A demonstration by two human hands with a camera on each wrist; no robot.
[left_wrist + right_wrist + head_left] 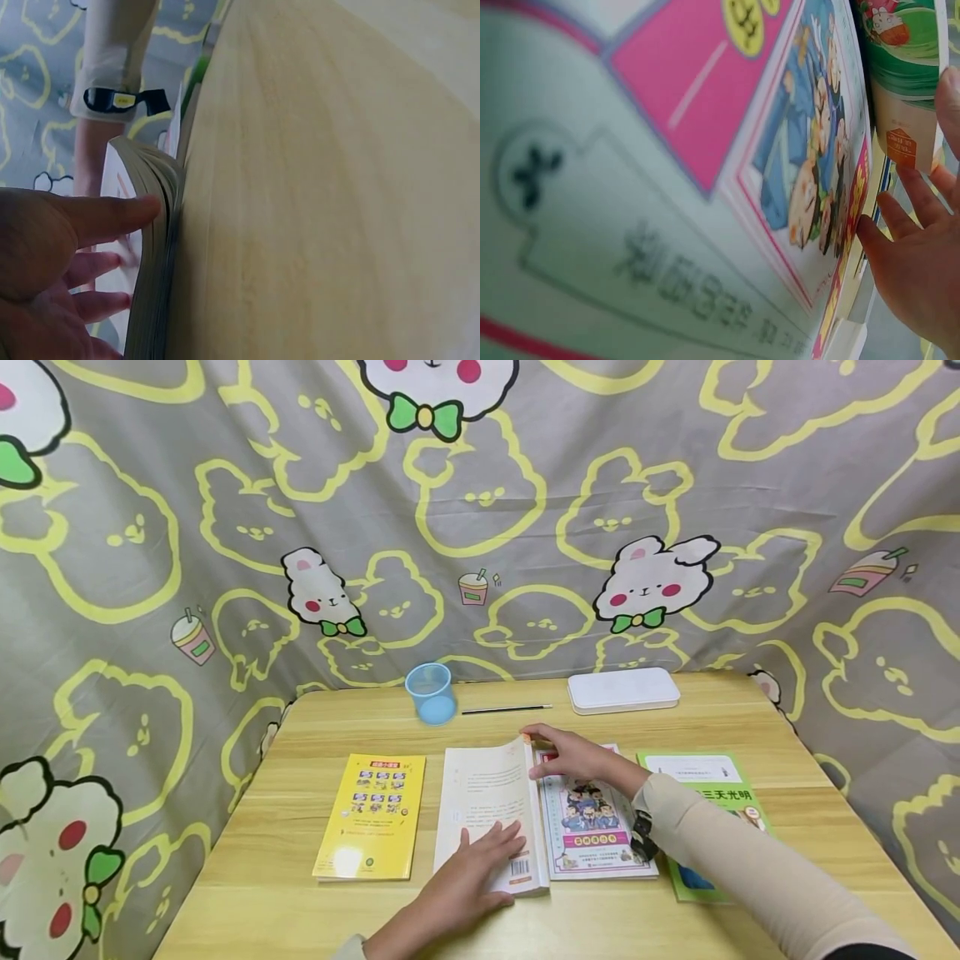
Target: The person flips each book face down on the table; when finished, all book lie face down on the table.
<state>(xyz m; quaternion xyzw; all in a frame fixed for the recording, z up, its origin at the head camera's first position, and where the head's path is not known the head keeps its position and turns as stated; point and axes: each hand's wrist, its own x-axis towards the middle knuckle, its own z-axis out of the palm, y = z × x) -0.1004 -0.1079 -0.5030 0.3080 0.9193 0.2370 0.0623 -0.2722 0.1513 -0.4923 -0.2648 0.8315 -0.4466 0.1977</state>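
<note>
A blue cup stands upright at the far side of the wooden table, mouth up; from where I stand, its contents cannot be confirmed. A white case lies flat to the right with its lid down, so the inside is hidden. A dark pen lies on the table between the two. The white book is in the middle of the near area, back cover up, barcode toward the person, with its far right corner raised. The left hand rests on the near right part of this book: fingers extended and spread over the cover, thumb set wide of them against the page edges. The right hand holds the raised corner in a fairly narrow grip, forefinger at the top edge and thumb at the right-hand side. A yellow book lies apart on the left. A comic book lies just beside the white book on the right, and a green book lies beyond it, partly covered by the right forearm.
</note>
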